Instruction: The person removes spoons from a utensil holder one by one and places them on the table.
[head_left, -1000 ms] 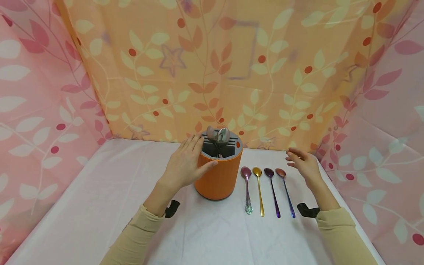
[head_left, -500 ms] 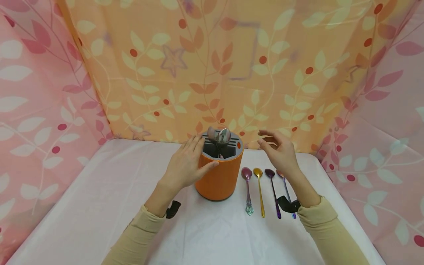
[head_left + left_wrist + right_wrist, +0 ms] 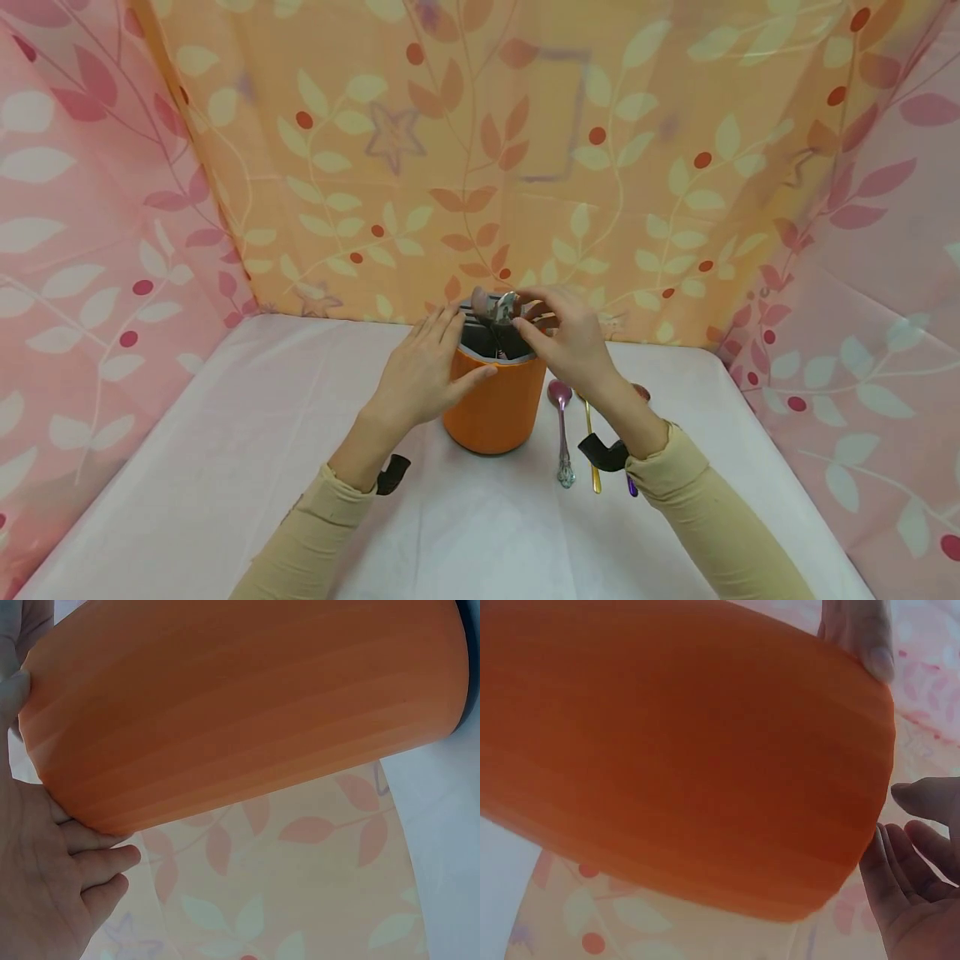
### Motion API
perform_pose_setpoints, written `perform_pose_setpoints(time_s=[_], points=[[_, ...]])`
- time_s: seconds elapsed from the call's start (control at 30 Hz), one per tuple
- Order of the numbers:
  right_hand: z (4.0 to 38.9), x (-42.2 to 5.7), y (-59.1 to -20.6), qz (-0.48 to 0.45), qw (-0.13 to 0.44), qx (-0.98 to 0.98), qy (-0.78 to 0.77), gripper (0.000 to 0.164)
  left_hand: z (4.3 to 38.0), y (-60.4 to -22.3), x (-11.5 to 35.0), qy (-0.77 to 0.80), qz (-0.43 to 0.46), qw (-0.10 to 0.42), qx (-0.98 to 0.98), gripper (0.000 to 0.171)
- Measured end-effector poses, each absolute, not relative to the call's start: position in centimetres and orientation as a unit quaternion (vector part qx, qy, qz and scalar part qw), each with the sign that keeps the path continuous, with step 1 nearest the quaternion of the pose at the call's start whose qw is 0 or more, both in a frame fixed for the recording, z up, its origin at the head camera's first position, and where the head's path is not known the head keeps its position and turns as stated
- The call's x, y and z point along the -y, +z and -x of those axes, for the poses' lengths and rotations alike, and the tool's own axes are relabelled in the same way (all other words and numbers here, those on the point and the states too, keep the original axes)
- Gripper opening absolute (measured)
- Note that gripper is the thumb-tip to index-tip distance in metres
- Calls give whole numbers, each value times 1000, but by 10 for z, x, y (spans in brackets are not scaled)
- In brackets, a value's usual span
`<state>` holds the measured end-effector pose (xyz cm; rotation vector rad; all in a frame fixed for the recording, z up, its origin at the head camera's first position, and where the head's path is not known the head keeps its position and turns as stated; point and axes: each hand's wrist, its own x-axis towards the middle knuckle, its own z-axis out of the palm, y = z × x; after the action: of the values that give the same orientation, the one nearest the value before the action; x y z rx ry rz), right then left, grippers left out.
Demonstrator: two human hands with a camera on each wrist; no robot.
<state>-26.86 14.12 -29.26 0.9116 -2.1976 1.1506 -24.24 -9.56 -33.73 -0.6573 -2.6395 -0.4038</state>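
Observation:
An orange utensil holder [image 3: 491, 408] with a grey slotted top stands upright mid-table. Two spoons rise bowl-up out of it: a shiny silver spoon [image 3: 506, 310] and a duller spoon [image 3: 480, 302] to its left. My left hand [image 3: 416, 371] rests against the holder's upper left side, fingers straight and thumb across the front near the rim. Over the right rim, my right hand [image 3: 576, 343] has its fingertips right at the silver spoon's bowl. In the right wrist view the thumb and fingers of that hand [image 3: 922, 881] are parted beside the rim.
Right of the holder lie several long spoons in a row: a pink one [image 3: 562, 425], a gold one [image 3: 596, 479], a dark purple one [image 3: 633, 487] and a copper-bowled one [image 3: 642, 391]. My right forearm partly covers them. White cloth [image 3: 262, 467] covers the table; patterned curtains [image 3: 300, 208] enclose it.
My right hand has moved left from beyond the spoon row, across to the holder's top and up to the silver spoon. My left hand has stayed against the holder.

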Motion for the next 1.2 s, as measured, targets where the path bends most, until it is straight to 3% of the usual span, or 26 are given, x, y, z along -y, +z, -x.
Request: perform_pose_setpoints(time_s=[0.9,1.2], points=[[275,-94,-294,-316,300,836,333,34,244,-339,95,-148,247,226,931,93],[272,-95,-296,-315,282,826,373,34,243,-339,96,-151,243,214,934,93]])
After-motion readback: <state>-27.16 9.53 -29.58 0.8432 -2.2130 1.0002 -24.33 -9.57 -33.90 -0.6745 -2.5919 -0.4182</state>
